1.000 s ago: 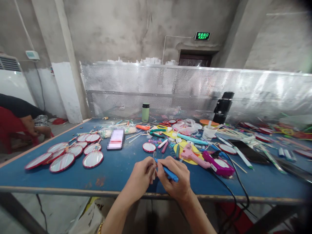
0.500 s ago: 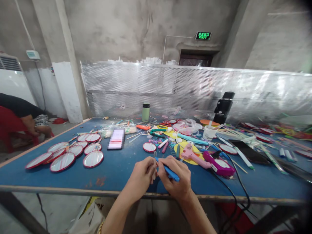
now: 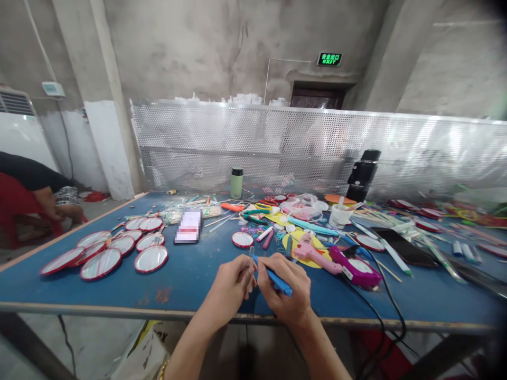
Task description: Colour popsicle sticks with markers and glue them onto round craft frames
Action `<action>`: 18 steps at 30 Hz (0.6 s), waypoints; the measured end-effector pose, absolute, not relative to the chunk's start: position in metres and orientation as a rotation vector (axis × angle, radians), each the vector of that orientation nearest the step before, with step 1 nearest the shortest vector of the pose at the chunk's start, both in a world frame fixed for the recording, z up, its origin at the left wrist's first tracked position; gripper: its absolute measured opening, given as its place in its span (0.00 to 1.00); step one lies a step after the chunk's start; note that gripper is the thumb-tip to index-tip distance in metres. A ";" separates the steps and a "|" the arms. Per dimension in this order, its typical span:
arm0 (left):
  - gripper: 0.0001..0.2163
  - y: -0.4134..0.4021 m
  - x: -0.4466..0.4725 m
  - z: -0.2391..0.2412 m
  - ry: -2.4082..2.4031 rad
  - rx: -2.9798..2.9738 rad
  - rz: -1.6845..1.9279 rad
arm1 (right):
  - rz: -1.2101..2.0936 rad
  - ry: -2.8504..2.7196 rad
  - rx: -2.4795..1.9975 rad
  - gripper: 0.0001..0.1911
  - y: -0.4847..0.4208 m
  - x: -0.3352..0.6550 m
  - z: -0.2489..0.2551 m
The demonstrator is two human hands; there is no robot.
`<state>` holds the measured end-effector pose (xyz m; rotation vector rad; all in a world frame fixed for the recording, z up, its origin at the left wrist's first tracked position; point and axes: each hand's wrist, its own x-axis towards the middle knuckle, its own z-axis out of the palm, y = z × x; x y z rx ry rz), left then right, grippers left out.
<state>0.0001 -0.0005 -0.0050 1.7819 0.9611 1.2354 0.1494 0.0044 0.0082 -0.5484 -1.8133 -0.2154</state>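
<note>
Close together over the table's front edge, both hands are closed. My left hand (image 3: 233, 282) pinches a small, thin, loop-ended piece (image 3: 251, 251) that stands upright above the fingers; most of it is hidden in the grip. In my right hand (image 3: 289, 285) is a blue pen-shaped tool (image 3: 280, 283), its tip pointing at the left fingertips. Whether the tip touches the small piece I cannot tell. Just beyond the hands lies a round red-rimmed disc (image 3: 242, 239), near a pink marker (image 3: 268, 238).
Several red-rimmed discs (image 3: 151, 258) lie at left, beside a phone (image 3: 189, 226). To the right are a pink glue gun (image 3: 312, 252), a purple device (image 3: 355, 266) with black cables, and a white cup (image 3: 339, 216). A green bottle (image 3: 236, 183) stands behind. A person (image 3: 35, 184) sits far left.
Almost nothing differs. Both hands hold the same place and grip, with only a very slight shift of the blue tool and fingers.
</note>
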 end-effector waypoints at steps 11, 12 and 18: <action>0.11 -0.001 0.000 -0.004 0.977 1.794 1.232 | -0.204 -1.814 -0.549 0.08 0.002 0.150 0.010; 0.11 -0.001 0.000 -0.005 0.975 1.793 1.237 | -0.207 -1.815 -0.546 0.09 0.002 0.150 0.010; 0.12 -0.001 0.001 -0.005 0.973 1.793 1.243 | -0.179 -1.841 -0.554 0.08 0.003 0.151 0.007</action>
